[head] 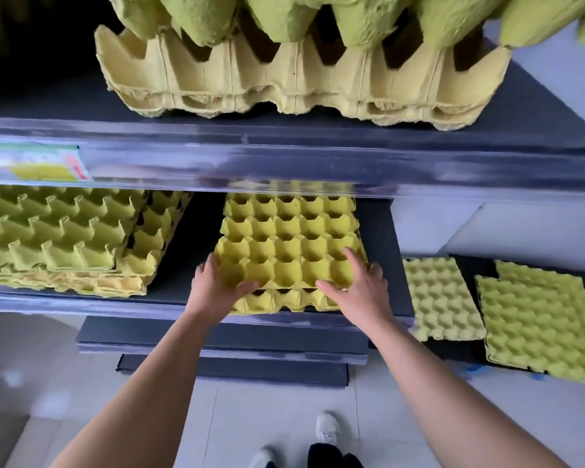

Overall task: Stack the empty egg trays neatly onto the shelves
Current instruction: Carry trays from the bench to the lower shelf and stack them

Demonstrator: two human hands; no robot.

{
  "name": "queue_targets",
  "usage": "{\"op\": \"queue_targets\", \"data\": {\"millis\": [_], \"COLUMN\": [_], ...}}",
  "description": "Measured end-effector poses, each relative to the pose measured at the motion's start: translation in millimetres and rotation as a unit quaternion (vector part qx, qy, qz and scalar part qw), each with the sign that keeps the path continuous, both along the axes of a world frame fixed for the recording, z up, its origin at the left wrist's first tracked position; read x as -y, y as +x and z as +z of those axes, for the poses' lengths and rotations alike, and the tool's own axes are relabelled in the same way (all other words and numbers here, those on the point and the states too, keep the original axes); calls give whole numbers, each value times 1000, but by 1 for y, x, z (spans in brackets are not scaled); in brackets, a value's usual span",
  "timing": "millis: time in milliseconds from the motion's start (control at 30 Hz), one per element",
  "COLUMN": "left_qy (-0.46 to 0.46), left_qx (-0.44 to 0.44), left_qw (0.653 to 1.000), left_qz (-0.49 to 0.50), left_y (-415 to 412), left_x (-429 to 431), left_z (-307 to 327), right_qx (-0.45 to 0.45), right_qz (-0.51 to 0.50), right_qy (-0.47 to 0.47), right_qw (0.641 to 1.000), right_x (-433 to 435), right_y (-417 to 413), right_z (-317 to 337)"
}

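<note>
Our forearms [149, 400] are spanning the gap to the middle shelf [149, 307], where we are seating the top tray [287, 244] on the small stack [284, 300]. Our left hand [217, 288] is curling round its near-left corner. Our right hand [358, 288] is pressing flat, fingers spread, likely squaring the edges so the cups nest.

White sneaker [327, 430], pale tiled floor [48, 352], blurred colourful label [38, 163], blue tape scraps [474, 368]
</note>
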State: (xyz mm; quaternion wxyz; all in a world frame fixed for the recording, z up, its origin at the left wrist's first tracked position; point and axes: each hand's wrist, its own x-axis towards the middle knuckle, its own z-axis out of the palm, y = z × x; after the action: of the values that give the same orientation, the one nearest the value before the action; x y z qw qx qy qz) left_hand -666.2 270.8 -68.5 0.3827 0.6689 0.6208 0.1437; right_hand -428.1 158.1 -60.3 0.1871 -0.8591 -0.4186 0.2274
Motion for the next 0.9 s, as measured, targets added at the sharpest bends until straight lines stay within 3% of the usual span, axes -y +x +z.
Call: {"op": "queue_targets", "data": {"millis": [200, 367, 700, 900], "left_qy": [189, 255, 261, 182], "left_qx": [-144, -104, -14, -15], "left_qw": [965, 936, 893, 909], "left_qz": [-112, -218, -368, -375], "left_y": [16, 53, 171, 266], "left_x": [21, 59, 159, 222], "left_z": [16, 29, 12, -6], "right_qx": [139, 180, 152, 119], "right_qz": [24, 12, -122, -144], "right_qy": [78, 143, 90, 61], "right_qw": [987, 973, 977, 980], "right_x": [25, 68, 192, 260], "right_y": [-11, -1, 89, 172], "right_z": [19, 27, 14, 4]}}
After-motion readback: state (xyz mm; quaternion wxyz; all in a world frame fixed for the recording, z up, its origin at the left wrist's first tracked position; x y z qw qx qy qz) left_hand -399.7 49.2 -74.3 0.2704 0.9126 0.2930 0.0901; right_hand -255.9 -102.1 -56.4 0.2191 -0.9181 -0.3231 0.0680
